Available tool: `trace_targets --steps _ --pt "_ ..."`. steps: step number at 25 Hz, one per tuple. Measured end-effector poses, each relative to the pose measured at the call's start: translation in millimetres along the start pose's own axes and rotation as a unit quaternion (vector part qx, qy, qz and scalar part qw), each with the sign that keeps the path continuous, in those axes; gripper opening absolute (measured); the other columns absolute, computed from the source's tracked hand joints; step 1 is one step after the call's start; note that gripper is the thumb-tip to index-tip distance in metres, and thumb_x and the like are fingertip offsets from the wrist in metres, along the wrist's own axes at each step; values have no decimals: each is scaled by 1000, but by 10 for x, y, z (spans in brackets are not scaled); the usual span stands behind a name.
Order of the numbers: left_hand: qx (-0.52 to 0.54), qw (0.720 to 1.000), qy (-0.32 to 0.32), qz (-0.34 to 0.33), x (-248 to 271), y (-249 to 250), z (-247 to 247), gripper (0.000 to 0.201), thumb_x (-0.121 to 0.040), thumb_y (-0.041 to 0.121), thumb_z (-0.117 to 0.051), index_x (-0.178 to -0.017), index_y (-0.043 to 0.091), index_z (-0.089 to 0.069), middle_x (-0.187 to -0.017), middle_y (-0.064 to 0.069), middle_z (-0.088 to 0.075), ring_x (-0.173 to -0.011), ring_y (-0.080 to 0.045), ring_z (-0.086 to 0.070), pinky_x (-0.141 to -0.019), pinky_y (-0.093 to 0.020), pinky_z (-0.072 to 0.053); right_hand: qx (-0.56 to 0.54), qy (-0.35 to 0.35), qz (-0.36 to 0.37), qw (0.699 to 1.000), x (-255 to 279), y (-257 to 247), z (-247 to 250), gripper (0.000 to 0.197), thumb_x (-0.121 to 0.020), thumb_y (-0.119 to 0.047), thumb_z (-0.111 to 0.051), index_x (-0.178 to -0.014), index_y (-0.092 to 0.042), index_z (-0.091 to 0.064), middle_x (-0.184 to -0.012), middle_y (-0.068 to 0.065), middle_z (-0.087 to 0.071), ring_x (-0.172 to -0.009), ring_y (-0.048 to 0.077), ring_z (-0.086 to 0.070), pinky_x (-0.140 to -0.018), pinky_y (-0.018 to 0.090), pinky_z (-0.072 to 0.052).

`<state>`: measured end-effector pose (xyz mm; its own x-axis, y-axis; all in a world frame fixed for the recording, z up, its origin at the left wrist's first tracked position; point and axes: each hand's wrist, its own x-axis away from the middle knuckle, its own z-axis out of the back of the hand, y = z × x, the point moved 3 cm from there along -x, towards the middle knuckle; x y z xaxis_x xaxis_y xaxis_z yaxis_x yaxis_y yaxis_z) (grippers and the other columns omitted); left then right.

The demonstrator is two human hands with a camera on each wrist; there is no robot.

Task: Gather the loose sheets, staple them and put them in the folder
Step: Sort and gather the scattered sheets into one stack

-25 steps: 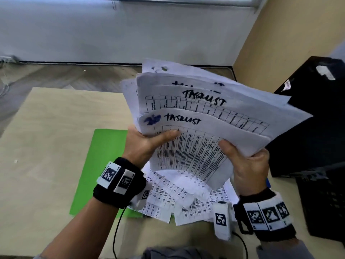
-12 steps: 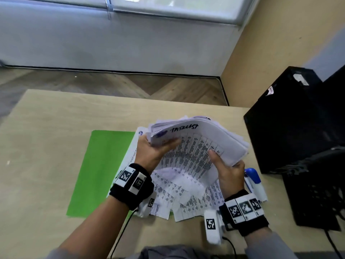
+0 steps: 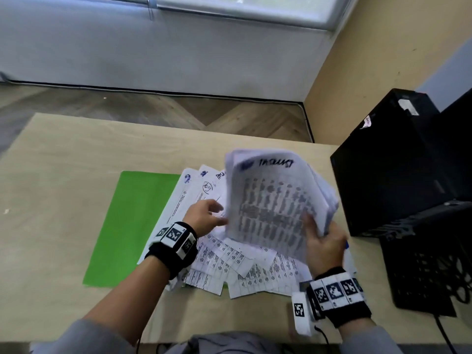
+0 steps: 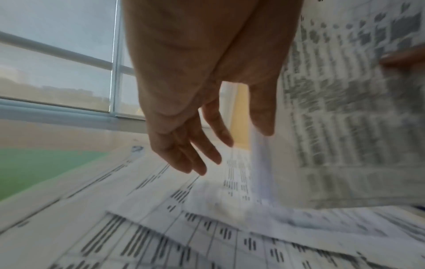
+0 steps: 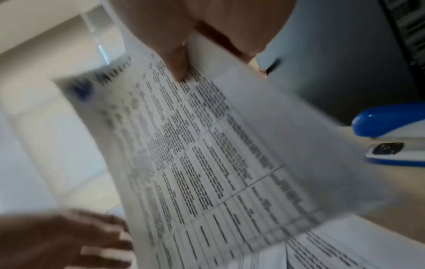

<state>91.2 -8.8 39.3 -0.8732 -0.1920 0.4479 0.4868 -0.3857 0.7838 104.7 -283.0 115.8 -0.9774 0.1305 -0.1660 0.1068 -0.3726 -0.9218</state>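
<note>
Floppy white printed sheets [image 3: 275, 208] hung light and slippery from the right hand [image 3: 323, 245], which pinched their lower edge; the left hand [image 3: 204, 217] hovered open, empty, beside them.

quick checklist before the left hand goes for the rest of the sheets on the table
1. Gathered stack secure in the right hand: ok, thumb on the front, fingers behind.
2. Left hand free: ok, fingers straight, holding nothing.
3. Loose sheets all picked up: not ok, several lie fanned out on the table.
4. Stack edges squared for stapling: cannot tell, the picture is blurred.
5. Stapler within reach: ok, it sits on the table just right of the stack.
6. Green folder clear to open: not ok, loose sheets overlap its right edge.
</note>
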Motion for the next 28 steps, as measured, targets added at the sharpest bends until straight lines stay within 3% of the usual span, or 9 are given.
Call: trace_targets --steps 3,6,8,13,16,18,22,25,28 --pt "4 996 64 67 -126 -146 31 37 -81 26 -76 -111 10 -62 -110 -7 -68 -97 -21 -64 -78 -31 -54 -32 105 -38 993 -149 170 328 12 -91 -31 -68 -102 -31 -71 -83 -22 -69 -78 -9 -66 -72 16 -52" --pt "-9 992 87 96 -211 -178 -4 35 -82 26 -75 -110 10 -61 -109 -8 -67 -95 -21 -63 -72 -29 -52 -23 166 -101 981 -216 437 588 29 -84 -53 -67 -100 -30 -75 -78 -16 -72 -80 14 -69 -79 34 -56" --pt "-49 989 106 88 -303 -126 -62 41 -80 29 -77 -111 9 -59 -109 -8 -65 -97 -24 -62 -82 -36 -54 17 170 -123 978 -283 605 669 32 -89 -36 -68 -109 -12 -72 -85 -3 -71 -84 23 -68 -78 40 -56" --pt "-130 982 106 86 -482 71 -293 46 -76 31 -79 -108 7 -57 -108 -13 -63 -98 -30 -60 -86 -38 -52 -13 34 -331 943 -384 1106 271 13 -80 -18 -76 -85 -7 -69 -89 11 -74 -83 28 -71 -84 45 -57" --pt "-137 987 50 70 -461 138 -454 32 -89 31 -64 -115 13 -60 -114 -11 -67 -98 -27 -63 -86 -34 -52 -37 -61 -431 899 -381 1416 -86 44 -67 -30 -82 -103 -8 -68 -94 12 -76 -86 33 -72 -90 55 -55" --pt "-131 990 9 53 -415 166 -512 33 -96 32 -55 -123 15 -60 -118 -10 -68 -95 -23 -64 -84 -31 -53 -21 -97 -419 903 -461 1513 -204 54 -59 -37 -85 -102 -11 -66 -99 11 -76 -90 33 -72 -90 55 -55" --pt "-92 994 -3 54 -433 160 -503 28 -93 33 -59 -115 18 -68 -109 -5 -70 -92 -20 -67 -85 -34 -56 61 -113 -329 936 -634 1309 -159 13 -82 -17 -77 -84 -14 -64 -100 17 -74 -87 29 -69 -85 39 -55" --pt "-198 972 111 66 -517 157 -370 35 -83 37 -70 -115 24 -65 -115 -5 -56 -107 -24 -56 -94 -45 -51 63 -82 -243 964 -649 1075 -93 17 -89 -13 -68 -106 -8 -68 -102 11 -71 -91 25 -66 -80 27 -46" --pt "-186 968 153 75 -631 153 -258 60 -71 30 -81 -123 14 -54 -124 -11 -48 -113 -27 -48 -100 -44 -46 28 4 -214 977 -610 965 65 33 -95 -8 -61 -127 -3 -58 -109 4 -63 -102 18 -58 -81 17 -39"
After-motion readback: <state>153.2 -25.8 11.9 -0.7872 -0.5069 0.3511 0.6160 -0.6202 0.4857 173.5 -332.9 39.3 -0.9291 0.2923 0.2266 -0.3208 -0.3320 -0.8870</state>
